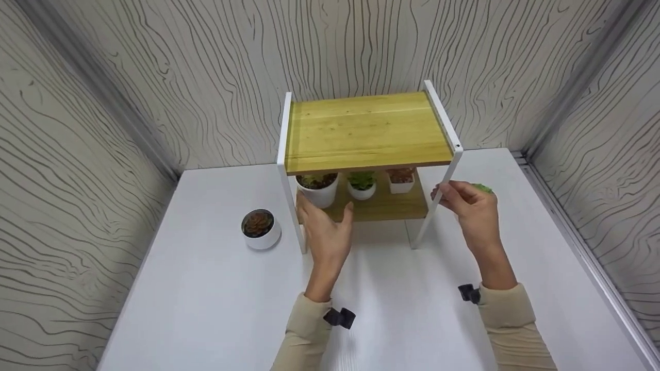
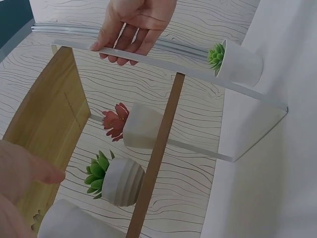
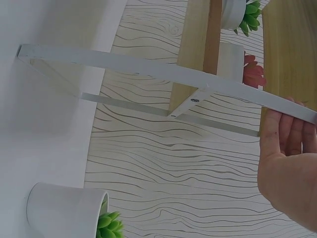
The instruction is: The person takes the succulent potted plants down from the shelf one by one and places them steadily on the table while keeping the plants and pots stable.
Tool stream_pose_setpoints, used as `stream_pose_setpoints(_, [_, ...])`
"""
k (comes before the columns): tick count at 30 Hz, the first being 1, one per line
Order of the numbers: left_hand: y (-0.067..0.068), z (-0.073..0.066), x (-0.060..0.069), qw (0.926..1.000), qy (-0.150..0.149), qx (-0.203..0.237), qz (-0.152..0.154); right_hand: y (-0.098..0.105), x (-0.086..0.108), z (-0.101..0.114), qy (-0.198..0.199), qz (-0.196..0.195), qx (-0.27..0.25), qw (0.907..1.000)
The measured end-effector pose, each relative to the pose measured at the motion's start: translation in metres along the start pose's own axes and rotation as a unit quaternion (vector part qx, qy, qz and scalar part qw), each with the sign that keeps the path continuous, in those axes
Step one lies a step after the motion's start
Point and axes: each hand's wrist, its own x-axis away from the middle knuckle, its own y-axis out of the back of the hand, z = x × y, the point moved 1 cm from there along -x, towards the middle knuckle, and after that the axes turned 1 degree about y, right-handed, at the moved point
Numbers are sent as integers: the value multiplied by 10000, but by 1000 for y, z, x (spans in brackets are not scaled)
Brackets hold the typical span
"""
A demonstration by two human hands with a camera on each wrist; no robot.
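Observation:
A two-tier shelf [image 1: 366, 131] with wooden boards and a white frame stands on the table. My right hand [image 1: 477, 216] pinches its right front leg [image 3: 143, 67] between thumb and fingers. At the left front leg [image 1: 292, 206], my left hand [image 1: 327, 237] has its fingers extended against or beside the leg, with the thumb standing apart. Just behind that hand, a large white pot [image 1: 320, 195] sits on the lower board. Beside it are a green succulent in a round ribbed pot [image 2: 123, 182] and a red succulent in a square pot [image 2: 142, 126].
A brown succulent in a white pot [image 1: 262, 234] stands on the table left of the shelf. Another white pot with a green succulent [image 3: 64, 210] stands to the right, mostly hidden by my right hand in the head view. A patterned wall [image 1: 216, 93] rises behind the shelf.

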Motion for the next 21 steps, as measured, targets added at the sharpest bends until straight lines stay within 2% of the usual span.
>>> stream_pose_setpoints(5, [-6, 3, -3, 9998, 192, -57, -41, 0, 0, -1, 11, -11, -72, 10000])
stream_pose_setpoints(11, [-7, 4, -11, 9998, 64, -21, -212, -1, 0, -1, 45, -14, -188, 9998])
stream_pose_setpoints(21, [-11, 0, -22, 9993, 218, 92, -294, -1, 1, -1, 31, -18, 0, 10000])
